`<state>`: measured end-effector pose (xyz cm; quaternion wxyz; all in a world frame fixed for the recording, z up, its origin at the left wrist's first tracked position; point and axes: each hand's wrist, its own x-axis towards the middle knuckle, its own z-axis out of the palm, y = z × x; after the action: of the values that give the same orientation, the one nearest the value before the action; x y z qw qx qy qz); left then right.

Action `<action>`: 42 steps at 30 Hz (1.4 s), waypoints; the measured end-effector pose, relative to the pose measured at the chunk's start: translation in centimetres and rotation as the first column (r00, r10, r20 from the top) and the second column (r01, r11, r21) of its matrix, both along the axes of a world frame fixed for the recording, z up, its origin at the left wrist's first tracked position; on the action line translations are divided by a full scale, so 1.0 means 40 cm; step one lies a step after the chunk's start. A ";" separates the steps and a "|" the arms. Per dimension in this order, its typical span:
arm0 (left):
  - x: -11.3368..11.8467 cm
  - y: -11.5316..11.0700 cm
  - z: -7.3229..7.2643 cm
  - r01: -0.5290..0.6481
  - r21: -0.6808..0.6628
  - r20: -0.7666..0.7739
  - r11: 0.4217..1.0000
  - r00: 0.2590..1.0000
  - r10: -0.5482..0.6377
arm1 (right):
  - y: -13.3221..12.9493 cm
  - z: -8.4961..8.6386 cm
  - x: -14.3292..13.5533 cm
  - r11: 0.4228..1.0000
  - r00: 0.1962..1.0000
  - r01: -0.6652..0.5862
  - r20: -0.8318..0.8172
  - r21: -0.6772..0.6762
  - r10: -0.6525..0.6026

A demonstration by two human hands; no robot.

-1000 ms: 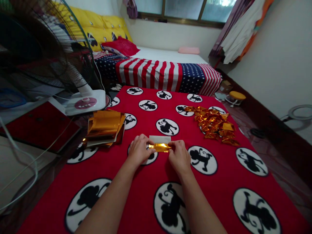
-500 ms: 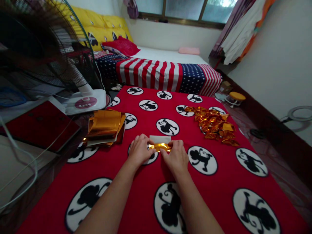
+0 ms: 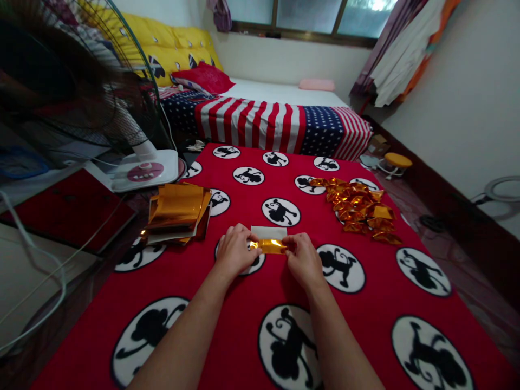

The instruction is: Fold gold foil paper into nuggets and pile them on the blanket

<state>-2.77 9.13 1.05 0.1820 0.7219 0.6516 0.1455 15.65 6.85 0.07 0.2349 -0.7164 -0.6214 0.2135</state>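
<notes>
Between my hands lies a sheet of gold foil paper (image 3: 271, 246), its near part folded over with the shiny side up and a pale strip showing along the far side. My left hand (image 3: 236, 248) pinches its left end between thumb and fingers. At the right end, my right hand (image 3: 304, 259) grips the edge with thumb and fingertips. To the left is a loose stack of flat gold foil sheets (image 3: 179, 208). A heap of folded gold foil pieces (image 3: 357, 208) sits to the right.
A red cloth with monkey prints (image 3: 227, 330) covers the work surface. An electric fan (image 3: 146, 170) stands at the left, near white cables (image 3: 60, 281). Behind is a bed with a striped, starred cover (image 3: 260, 122). A small orange-topped stool (image 3: 398, 160) is on the floor at right.
My right hand has shifted slightly right, its thumb drawn to the sheet's right end, so more of the gold fold shows, looking flatter. My left hand stays at the left end.
</notes>
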 end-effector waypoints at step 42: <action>-0.041 0.021 -0.010 0.160 -0.039 0.160 0.986 0.976 -0.151 | -0.004 0.006 -0.004 0.999 0.997 -0.044 0.057 0.005 0.044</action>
<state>-4.42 9.96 0.63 0.2619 0.7521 0.5805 0.1700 15.51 6.67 0.30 0.2145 -0.7076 -0.6440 0.1962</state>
